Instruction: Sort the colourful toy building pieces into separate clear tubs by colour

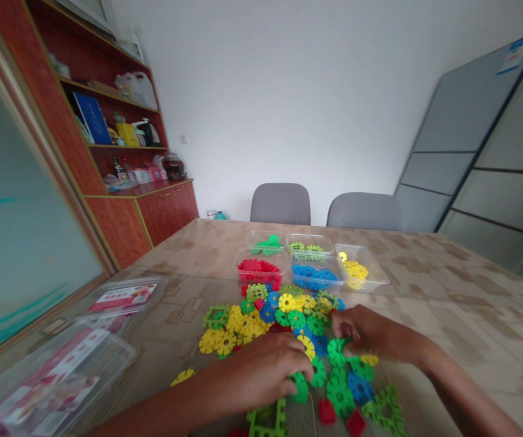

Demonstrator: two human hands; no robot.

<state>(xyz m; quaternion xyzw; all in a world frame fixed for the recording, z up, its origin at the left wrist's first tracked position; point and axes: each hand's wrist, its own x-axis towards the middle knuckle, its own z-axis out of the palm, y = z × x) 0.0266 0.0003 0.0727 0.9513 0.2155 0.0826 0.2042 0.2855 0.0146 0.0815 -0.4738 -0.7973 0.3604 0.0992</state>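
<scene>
Interlocking plastic toy pieces lie heaped on the table before me. My left hand point(278, 369) is low over the front of the heap, its fingers curled and pinching the edge of a green notched disc point(299, 388). A yellow notched disc point(305, 348) is just beyond its knuckles. At the right side of the heap, my right hand point(360, 329) has its fingers bent down among the pieces, close to another green disc point(336, 352). Whatever lies within those fingers is hidden. Nearer me are a blue disc point(360, 387), a red piece point(327, 412) and a light-green triangular frame point(386, 411).
Behind the heap stand clear tubs of sorted pieces: a red-filled tub point(261, 278), a blue-filled tub point(318, 286), a yellow-filled tub point(376, 274) and two green-filled ones. Clear lids point(61, 376) lie at the left. Two grey chairs point(280, 204) are across the table point(461, 273).
</scene>
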